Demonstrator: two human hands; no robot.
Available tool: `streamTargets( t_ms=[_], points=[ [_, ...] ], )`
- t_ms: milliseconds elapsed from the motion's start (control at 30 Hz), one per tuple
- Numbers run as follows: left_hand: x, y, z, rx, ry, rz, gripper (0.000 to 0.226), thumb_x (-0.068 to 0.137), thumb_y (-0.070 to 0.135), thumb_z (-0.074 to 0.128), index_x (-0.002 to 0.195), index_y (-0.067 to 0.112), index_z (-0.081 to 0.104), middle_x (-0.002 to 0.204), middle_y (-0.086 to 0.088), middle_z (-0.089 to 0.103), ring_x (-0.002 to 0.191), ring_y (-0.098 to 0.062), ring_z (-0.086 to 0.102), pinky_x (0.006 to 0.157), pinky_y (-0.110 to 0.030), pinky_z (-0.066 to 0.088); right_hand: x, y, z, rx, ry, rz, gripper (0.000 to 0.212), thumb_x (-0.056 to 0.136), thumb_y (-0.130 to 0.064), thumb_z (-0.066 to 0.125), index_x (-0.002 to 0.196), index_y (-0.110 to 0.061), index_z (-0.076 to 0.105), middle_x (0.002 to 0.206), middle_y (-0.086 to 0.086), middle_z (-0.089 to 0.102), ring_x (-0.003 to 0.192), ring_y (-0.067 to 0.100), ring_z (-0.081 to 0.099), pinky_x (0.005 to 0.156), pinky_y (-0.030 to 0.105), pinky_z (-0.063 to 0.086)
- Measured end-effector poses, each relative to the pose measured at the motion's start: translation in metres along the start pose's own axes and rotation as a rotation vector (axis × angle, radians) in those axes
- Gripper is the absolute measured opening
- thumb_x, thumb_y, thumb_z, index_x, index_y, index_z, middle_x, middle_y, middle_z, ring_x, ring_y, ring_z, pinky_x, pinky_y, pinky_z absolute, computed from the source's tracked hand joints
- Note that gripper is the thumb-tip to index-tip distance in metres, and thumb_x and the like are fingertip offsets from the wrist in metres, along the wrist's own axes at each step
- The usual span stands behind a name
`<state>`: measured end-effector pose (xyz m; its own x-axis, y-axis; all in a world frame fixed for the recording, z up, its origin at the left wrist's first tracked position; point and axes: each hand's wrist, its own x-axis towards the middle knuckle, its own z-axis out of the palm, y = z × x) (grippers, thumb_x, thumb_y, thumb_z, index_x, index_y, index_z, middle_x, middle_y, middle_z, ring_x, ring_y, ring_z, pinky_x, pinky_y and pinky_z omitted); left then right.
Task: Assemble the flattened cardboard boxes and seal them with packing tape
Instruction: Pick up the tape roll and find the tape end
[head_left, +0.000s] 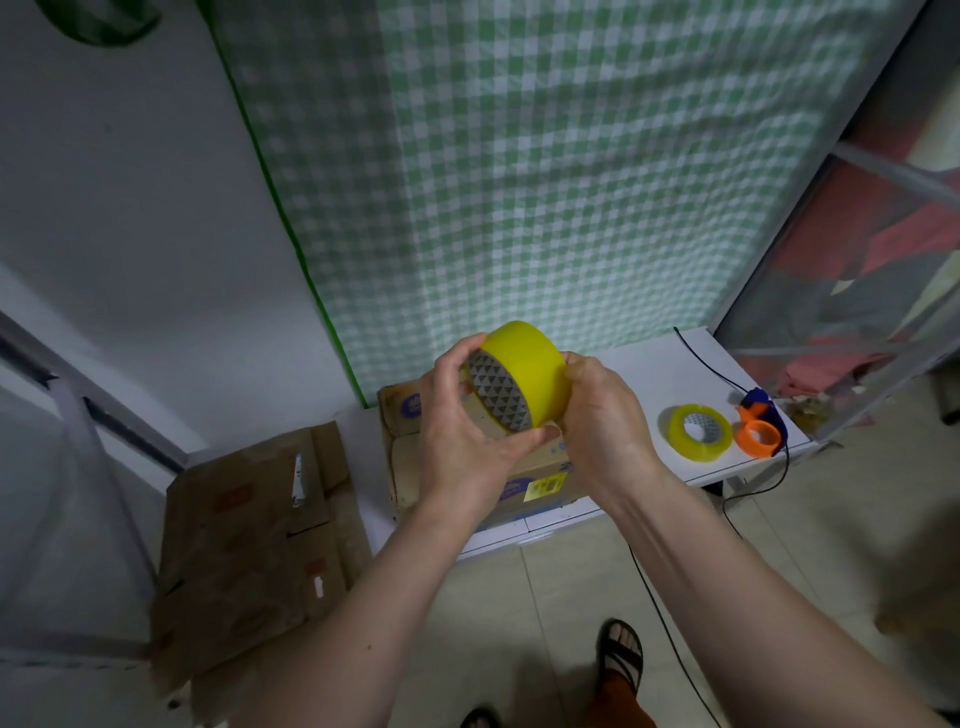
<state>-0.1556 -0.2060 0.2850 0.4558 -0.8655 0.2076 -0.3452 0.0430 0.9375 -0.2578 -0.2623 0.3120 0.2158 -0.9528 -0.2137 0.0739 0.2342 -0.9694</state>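
I hold a wide yellow roll of packing tape (524, 371) up in front of me with both hands. My left hand (462, 431) grips its left side, thumb under the patterned core. My right hand (602, 415) grips its right side, fingers curled over the yellow band. Below the roll, an assembled cardboard box (410, 457) with blue print stands on a low white table (675, 364). A pile of flattened cardboard boxes (249, 545) leans at the table's left end, down to the floor.
A second, smaller yellow tape roll (698, 431) and an orange-and-blue tape cutter (761, 431) lie on the table's right part. A black cable (701, 358) runs across the table and down to the tiled floor. A green checked curtain (545, 182) hangs behind. My sandalled foot (621, 654) is below.
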Motion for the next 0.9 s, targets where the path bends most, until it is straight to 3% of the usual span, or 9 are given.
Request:
streamTargets(
  t_ms=[167, 300, 433, 500, 633, 733, 800, 900],
  points=[
    [-0.002, 0.000, 0.006, 0.017, 0.050, 0.018, 0.096, 0.046, 0.031, 0.095, 0.118, 0.055, 0.036, 0.129, 0.015, 0.041, 0.116, 0.000, 0.047, 0.089, -0.011, 0.042, -0.001, 0.002, 0.004, 0.037, 0.060, 0.024, 0.025, 0.091, -0.018, 0.039, 0.073, -0.017, 0.056, 0.069, 0.002, 0.055, 0.067, 0.016, 0.053, 0.059, 0.029, 0.042],
    [-0.001, -0.003, 0.009, 0.080, 0.096, 0.013, 0.100, 0.043, 0.033, 0.097, 0.121, 0.053, 0.036, 0.128, 0.015, 0.040, 0.118, -0.006, 0.048, 0.095, -0.033, 0.049, 0.002, 0.004, 0.006, 0.057, 0.083, 0.020, 0.022, 0.089, -0.017, 0.039, 0.073, -0.017, 0.055, 0.075, 0.008, 0.053, 0.072, 0.021, 0.052, 0.062, 0.031, 0.041],
    [-0.002, -0.005, 0.010, 0.084, 0.112, 0.020, 0.100, 0.043, 0.033, 0.097, 0.120, 0.053, 0.036, 0.126, 0.016, 0.039, 0.118, -0.008, 0.048, 0.094, -0.036, 0.050, 0.004, 0.006, 0.005, 0.036, 0.072, 0.005, 0.024, 0.083, -0.013, 0.040, 0.081, 0.001, 0.059, 0.078, 0.012, 0.057, 0.071, 0.022, 0.057, 0.053, 0.026, 0.046],
    [-0.002, -0.005, 0.010, 0.038, 0.089, 0.008, 0.099, 0.044, 0.029, 0.097, 0.118, 0.053, 0.035, 0.125, 0.018, 0.039, 0.118, -0.006, 0.048, 0.095, -0.031, 0.049, 0.004, 0.008, 0.004, 0.061, 0.036, 0.015, 0.029, 0.082, -0.011, 0.039, 0.091, 0.004, 0.062, 0.083, 0.015, 0.061, 0.075, 0.024, 0.060, 0.059, 0.029, 0.049],
    [0.003, -0.007, 0.006, -0.050, 0.013, -0.025, 0.100, 0.046, 0.030, 0.096, 0.125, 0.043, 0.038, 0.127, 0.017, 0.042, 0.119, -0.008, 0.049, 0.099, -0.031, 0.047, 0.005, 0.009, 0.001, 0.177, -0.065, 0.045, 0.029, 0.084, -0.022, 0.044, 0.092, -0.002, 0.063, 0.086, 0.012, 0.062, 0.083, 0.026, 0.059, 0.077, 0.041, 0.047],
    [0.008, -0.008, 0.002, -0.092, -0.069, -0.056, 0.100, 0.042, 0.040, 0.090, 0.126, 0.042, 0.037, 0.132, 0.010, 0.043, 0.121, -0.006, 0.047, 0.103, -0.034, 0.045, 0.002, 0.012, -0.003, 0.184, -0.126, 0.008, 0.029, 0.095, -0.011, 0.042, 0.091, -0.006, 0.070, 0.090, 0.012, 0.068, 0.087, 0.024, 0.062, 0.087, 0.040, 0.047],
    [0.011, -0.009, -0.002, -0.096, -0.104, -0.063, 0.093, 0.048, 0.034, 0.089, 0.123, 0.045, 0.037, 0.130, 0.019, 0.044, 0.123, -0.002, 0.045, 0.104, -0.036, 0.044, -0.002, 0.013, -0.008, 0.186, -0.172, -0.026, 0.025, 0.098, -0.008, 0.044, 0.105, -0.005, 0.068, 0.101, 0.015, 0.068, 0.096, 0.025, 0.062, 0.094, 0.042, 0.046],
    [0.013, -0.010, -0.006, -0.107, -0.092, -0.067, 0.087, 0.058, 0.020, 0.091, 0.123, 0.046, 0.040, 0.121, 0.031, 0.047, 0.120, -0.003, 0.050, 0.102, -0.036, 0.045, -0.004, 0.012, -0.015, 0.141, -0.198, -0.137, 0.028, 0.094, -0.002, 0.052, 0.117, -0.014, 0.061, 0.092, 0.009, 0.068, 0.090, 0.022, 0.063, 0.088, 0.038, 0.050]
  ],
)
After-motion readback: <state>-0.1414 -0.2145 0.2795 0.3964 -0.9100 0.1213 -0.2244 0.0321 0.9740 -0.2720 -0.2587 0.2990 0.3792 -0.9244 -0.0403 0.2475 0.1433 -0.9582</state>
